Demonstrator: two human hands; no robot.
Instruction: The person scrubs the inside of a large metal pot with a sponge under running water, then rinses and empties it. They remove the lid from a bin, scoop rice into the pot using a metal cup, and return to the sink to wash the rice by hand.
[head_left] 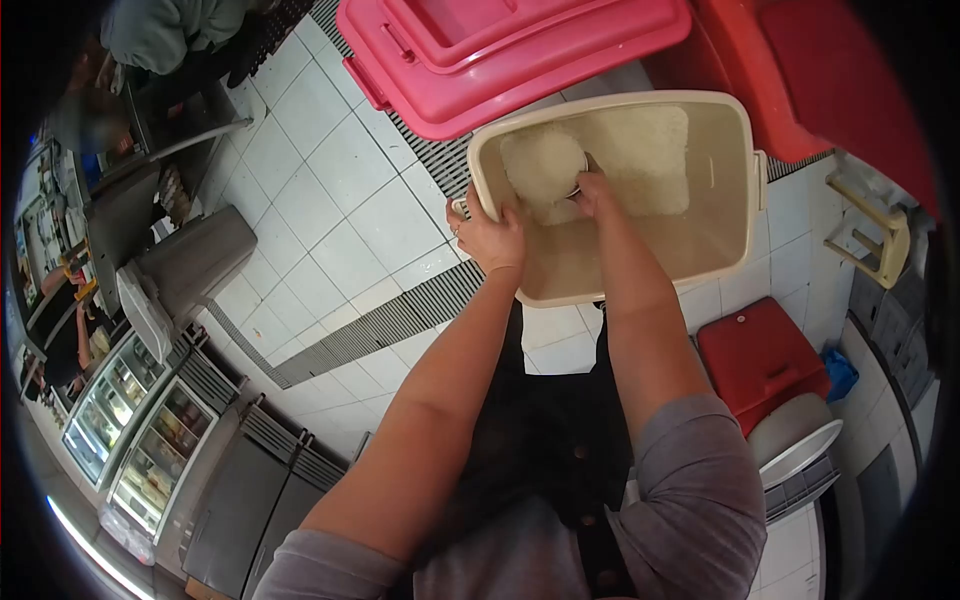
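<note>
A large cream bin stands on the tiled floor below me, with white rice in its bottom. My right hand is inside the bin, closed on a scoop heaped with rice. My left hand rests on the bin's near left rim, beside the scoop, fingers curled over the edge; whether it also touches the scoop I cannot tell. A ring shows on one finger of the left hand.
The bin's pink lid lies just beyond it, over a floor drain grate. A red container and a white round tub sit at my right. Glass-fronted fridges stand at left. Another person is at upper left.
</note>
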